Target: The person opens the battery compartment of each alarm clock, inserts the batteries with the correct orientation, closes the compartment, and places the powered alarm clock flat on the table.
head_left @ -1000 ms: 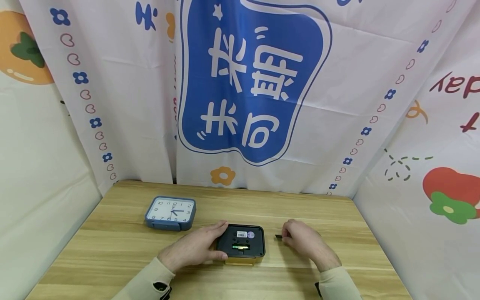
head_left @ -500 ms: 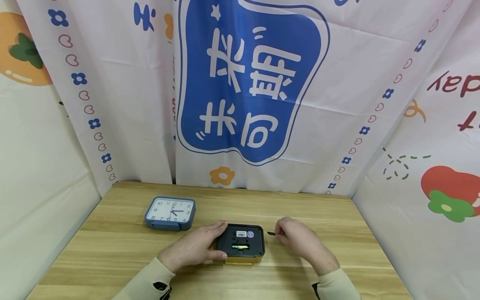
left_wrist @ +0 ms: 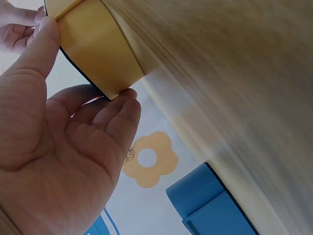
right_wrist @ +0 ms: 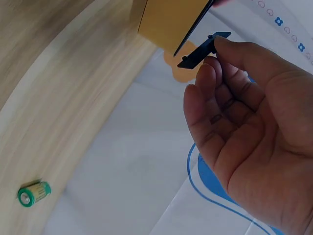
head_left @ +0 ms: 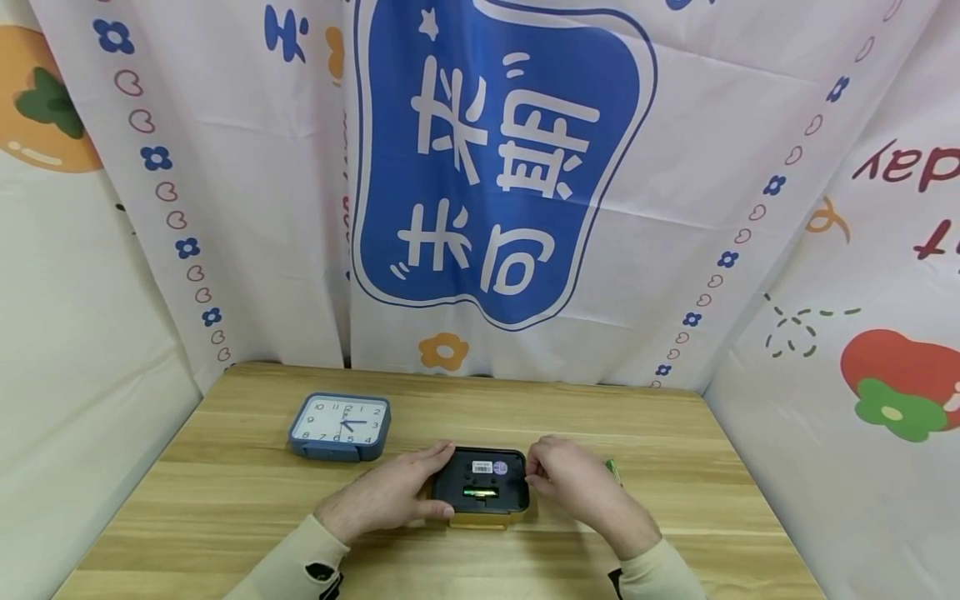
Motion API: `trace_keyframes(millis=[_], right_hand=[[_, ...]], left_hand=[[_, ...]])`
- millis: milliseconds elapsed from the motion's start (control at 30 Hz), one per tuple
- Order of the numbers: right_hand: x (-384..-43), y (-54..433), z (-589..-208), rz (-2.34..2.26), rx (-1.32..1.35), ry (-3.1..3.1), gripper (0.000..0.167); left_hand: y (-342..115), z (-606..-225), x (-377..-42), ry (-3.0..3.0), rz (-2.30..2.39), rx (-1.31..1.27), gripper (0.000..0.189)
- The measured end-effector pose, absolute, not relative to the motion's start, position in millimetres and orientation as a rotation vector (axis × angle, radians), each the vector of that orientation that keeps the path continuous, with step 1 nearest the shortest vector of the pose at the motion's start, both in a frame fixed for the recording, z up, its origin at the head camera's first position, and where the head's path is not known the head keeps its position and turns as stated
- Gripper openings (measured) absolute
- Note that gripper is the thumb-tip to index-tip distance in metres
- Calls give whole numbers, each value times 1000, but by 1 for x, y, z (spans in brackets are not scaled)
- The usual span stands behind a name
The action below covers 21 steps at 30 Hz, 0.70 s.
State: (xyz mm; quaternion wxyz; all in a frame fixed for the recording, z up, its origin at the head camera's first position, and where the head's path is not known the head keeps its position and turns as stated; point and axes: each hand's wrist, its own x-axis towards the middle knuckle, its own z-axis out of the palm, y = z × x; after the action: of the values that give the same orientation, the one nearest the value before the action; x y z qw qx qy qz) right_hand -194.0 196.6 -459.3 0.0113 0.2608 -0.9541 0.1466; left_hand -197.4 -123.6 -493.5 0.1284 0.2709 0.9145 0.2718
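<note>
A yellow alarm clock (head_left: pixel 512 497) lies face down on the wooden table, its black back up. In the back's open slot sits a green-and-gold battery (head_left: pixel 480 492). My left hand (head_left: pixel 390 492) grips the clock's left end, thumb on the near side and fingers on the far side, as the left wrist view confirms. Between thumb and fingertips, my right hand (head_left: pixel 573 482) pinches a small black battery cover (right_wrist: pixel 199 53). This cover is tilted beside the clock's right edge in the right wrist view; the head view hides most of it behind the fingers.
A loose green battery (right_wrist: pixel 34 193) lies on the table to the right, partly behind the right hand in the head view. Toward the back left rests a blue clock (head_left: pixel 341 423), dial up. A printed white curtain (head_left: pixel 675 208) hangs behind the table (head_left: pixel 247 500).
My right hand has moved left with the battery cover, from apart from the clock to its right edge. The loose battery has come into sight behind it. Left hand and clock stay put.
</note>
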Motion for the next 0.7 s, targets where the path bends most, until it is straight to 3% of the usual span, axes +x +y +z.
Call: trace_keyframes(millis=[700], right_hand=[[-194,161,-467,314,950,-2931,19]], left_hand=[[-125,-494,-197,2655,813,805,99]])
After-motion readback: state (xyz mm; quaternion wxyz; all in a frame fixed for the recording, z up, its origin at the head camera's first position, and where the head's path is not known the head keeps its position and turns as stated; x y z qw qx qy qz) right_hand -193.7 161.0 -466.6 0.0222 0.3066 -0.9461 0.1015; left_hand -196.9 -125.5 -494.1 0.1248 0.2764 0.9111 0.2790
